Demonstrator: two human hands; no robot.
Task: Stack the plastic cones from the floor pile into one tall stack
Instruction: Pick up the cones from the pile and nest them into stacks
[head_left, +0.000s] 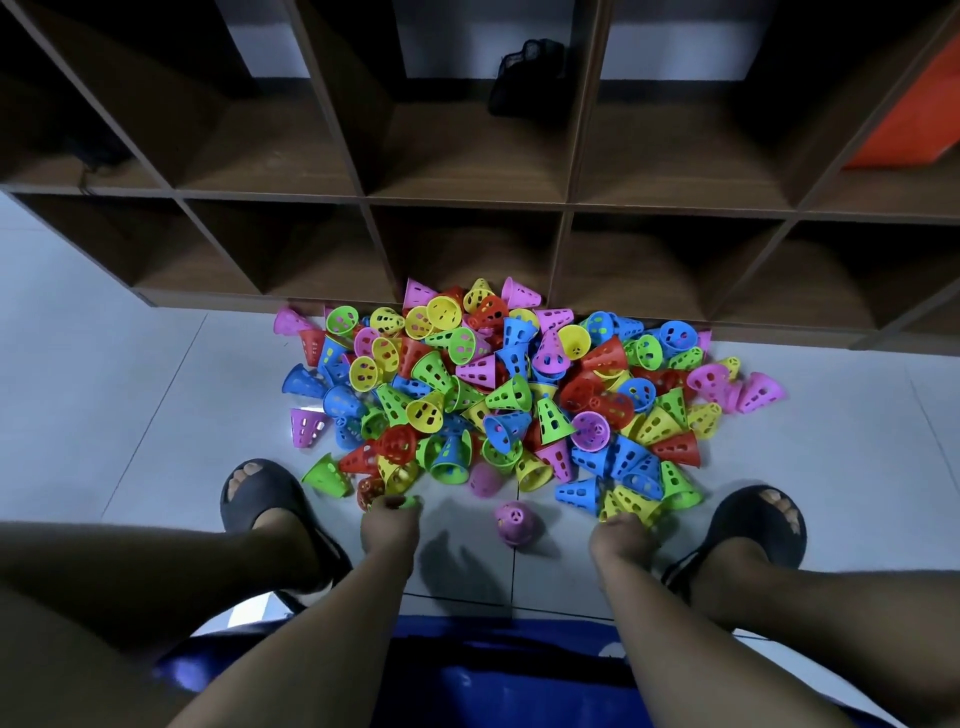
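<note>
A big pile of perforated plastic cones (519, 395) in pink, yellow, green, blue and red lies on the pale floor in front of a shelf unit. My left hand (389, 525) reaches down at the pile's near left edge and grips a green cone (408, 501), mostly hidden under my fingers. My right hand (621, 538) reaches the pile's near right edge, with its fingers on a yellow cone (631, 504); how the fingers lie is hidden. A loose pink cone (514, 522) lies between my hands. No stack is in view.
A dark wooden cubby shelf (467, 202) stands behind the pile; one cubby holds a black bundle (524, 78), another an orange object (909, 114). My feet in black slippers (260, 499) (758, 525) flank the pile. Blue shorts (493, 675) fill the bottom.
</note>
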